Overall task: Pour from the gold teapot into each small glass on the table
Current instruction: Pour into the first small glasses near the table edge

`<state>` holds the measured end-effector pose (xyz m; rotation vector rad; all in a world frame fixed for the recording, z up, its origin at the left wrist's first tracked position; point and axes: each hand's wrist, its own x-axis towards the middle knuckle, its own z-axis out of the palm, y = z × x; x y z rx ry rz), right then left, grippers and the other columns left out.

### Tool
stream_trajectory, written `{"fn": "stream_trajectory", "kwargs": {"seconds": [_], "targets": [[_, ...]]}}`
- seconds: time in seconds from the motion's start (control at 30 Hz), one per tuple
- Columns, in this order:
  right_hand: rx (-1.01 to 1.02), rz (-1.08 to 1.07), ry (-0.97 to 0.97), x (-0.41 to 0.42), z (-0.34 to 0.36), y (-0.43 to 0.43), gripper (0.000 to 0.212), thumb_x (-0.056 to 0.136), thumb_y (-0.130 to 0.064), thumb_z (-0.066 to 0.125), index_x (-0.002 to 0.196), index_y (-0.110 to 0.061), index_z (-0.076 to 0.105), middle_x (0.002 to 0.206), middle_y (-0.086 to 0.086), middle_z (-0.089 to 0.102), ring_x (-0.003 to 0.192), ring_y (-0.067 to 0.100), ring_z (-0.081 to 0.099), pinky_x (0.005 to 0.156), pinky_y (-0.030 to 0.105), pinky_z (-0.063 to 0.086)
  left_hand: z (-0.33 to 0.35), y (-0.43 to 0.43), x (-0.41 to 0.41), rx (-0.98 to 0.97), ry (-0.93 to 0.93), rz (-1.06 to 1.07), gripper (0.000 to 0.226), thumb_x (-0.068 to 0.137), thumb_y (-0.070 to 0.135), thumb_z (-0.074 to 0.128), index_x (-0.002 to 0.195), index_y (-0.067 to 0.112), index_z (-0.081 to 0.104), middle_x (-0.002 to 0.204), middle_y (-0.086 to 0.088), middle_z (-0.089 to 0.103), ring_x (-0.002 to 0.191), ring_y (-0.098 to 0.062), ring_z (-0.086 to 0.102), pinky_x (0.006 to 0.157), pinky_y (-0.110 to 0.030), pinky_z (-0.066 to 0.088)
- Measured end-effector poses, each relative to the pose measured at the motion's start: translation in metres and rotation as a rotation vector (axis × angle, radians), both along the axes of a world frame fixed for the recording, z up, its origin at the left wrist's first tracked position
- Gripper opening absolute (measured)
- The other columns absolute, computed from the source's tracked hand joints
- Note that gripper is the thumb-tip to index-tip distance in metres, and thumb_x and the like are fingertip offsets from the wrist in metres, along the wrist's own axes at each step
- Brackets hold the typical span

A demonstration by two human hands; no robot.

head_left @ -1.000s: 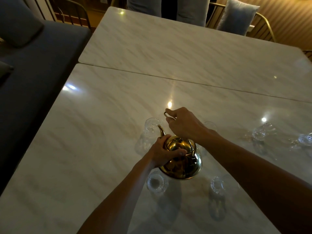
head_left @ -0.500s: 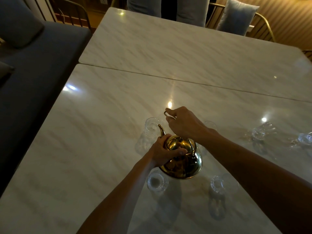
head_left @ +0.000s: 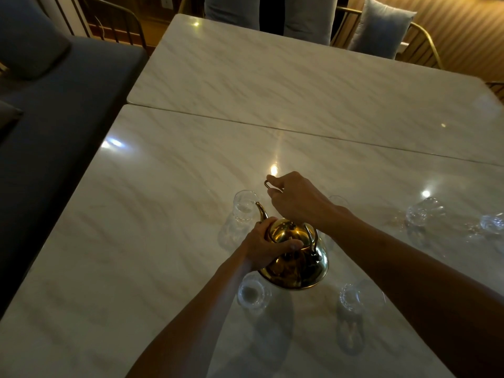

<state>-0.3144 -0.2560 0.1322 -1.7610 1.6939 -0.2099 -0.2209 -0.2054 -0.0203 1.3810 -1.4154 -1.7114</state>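
Observation:
The gold teapot is held over the marble table, tilted with its curved spout right beside the rim of a small clear glass. My right hand grips the teapot's wire handle from above. My left hand presses on the lid and left side of the pot. Two small glasses stand nearer me, one under the pot's left edge and one to its right. Another glass is partly hidden behind my right wrist.
Two more glasses stand at the far right. A second marble table adjoins beyond a seam. A dark sofa runs along the left edge, and cushioned chairs line the far side.

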Motion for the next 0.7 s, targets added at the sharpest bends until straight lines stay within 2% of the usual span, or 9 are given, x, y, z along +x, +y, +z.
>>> {"fn": "stream_trajectory", "kwargs": {"seconds": [0.1,0.23,0.33,0.47,0.53,0.6,0.63,0.7], "targets": [[-0.001,-0.015,-0.007,0.0,0.0,0.0,0.031,0.098,-0.015,0.051,0.126,-0.002,0.06,0.11,0.008,0.067,0.049,0.0,0.045,0.042,0.009,0.033,0.002,0.001,0.0,0.0,-0.005,0.0,0.094,0.054,0.072,0.077,0.135,0.027,0.06,0.125,0.002,0.07,0.114,-0.018,0.068,0.101,-0.041,0.058],[-0.001,-0.008,0.007,0.0,0.0,0.001,0.03,0.098,-0.015,0.052,0.123,0.001,0.062,0.089,-0.002,0.06,0.048,0.001,0.048,0.039,0.007,0.034,0.005,0.002,0.0,0.007,-0.001,-0.002,0.094,0.053,0.072,0.077,0.134,0.028,0.06,0.125,0.002,0.07,0.113,-0.017,0.068,0.1,-0.04,0.058],[-0.004,-0.004,0.006,-0.001,0.001,0.002,0.03,0.098,-0.015,0.052,0.124,0.0,0.061,0.11,0.009,0.066,0.051,0.001,0.048,0.046,0.012,0.035,0.005,0.002,-0.001,0.015,-0.009,-0.006,0.096,0.052,0.073,0.076,0.136,0.028,0.059,0.126,0.001,0.069,0.115,-0.018,0.067,0.101,-0.042,0.058],[-0.024,0.034,0.047,-0.002,0.001,0.003,0.032,0.099,-0.015,0.048,0.127,-0.004,0.06,0.119,0.007,0.063,0.057,0.003,0.047,0.053,0.014,0.037,0.007,0.003,-0.002,0.007,-0.02,-0.009,0.098,0.052,0.074,0.075,0.136,0.026,0.059,0.126,0.0,0.069,0.115,-0.019,0.067,0.102,-0.042,0.058],[-0.032,0.031,0.016,-0.004,0.0,0.004,0.035,0.099,-0.014,0.049,0.132,-0.005,0.057,0.128,0.009,0.062,0.053,-0.002,0.041,0.048,0.009,0.034,0.007,0.004,-0.002,0.011,-0.026,-0.011,0.099,0.051,0.074,0.075,0.136,0.027,0.058,0.127,0.0,0.068,0.116,-0.019,0.066,0.102,-0.042,0.058],[-0.054,0.026,0.006,-0.008,-0.002,0.006,0.036,0.099,-0.014,0.049,0.133,-0.006,0.056,0.12,0.007,0.065,0.053,-0.002,0.041,0.046,0.004,0.036,0.006,0.005,-0.003,0.014,-0.036,-0.006,0.1,0.051,0.075,0.077,0.138,0.029,0.057,0.129,0.0,0.066,0.118,-0.02,0.066,0.103,-0.045,0.058],[-0.063,0.022,0.021,-0.009,-0.004,0.007,0.035,0.099,-0.016,0.048,0.132,-0.008,0.058,0.111,0.006,0.066,0.058,0.003,0.047,0.053,0.007,0.042,0.005,0.005,-0.003,0.016,-0.044,-0.002,0.102,0.05,0.075,0.077,0.139,0.031,0.056,0.132,0.0,0.065,0.119,-0.021,0.065,0.103,-0.046,0.058],[-0.082,0.014,0.06,-0.013,-0.006,0.01,0.036,0.098,-0.022,0.046,0.13,-0.013,0.058,0.108,0.012,0.067,0.069,0.012,0.053,0.064,0.021,0.048,0.004,0.007,-0.004,0.02,-0.067,0.005,0.106,0.047,0.076,0.078,0.14,0.033,0.054,0.136,-0.001,0.06,0.122,-0.022,0.063,0.103,-0.046,0.057]]}}
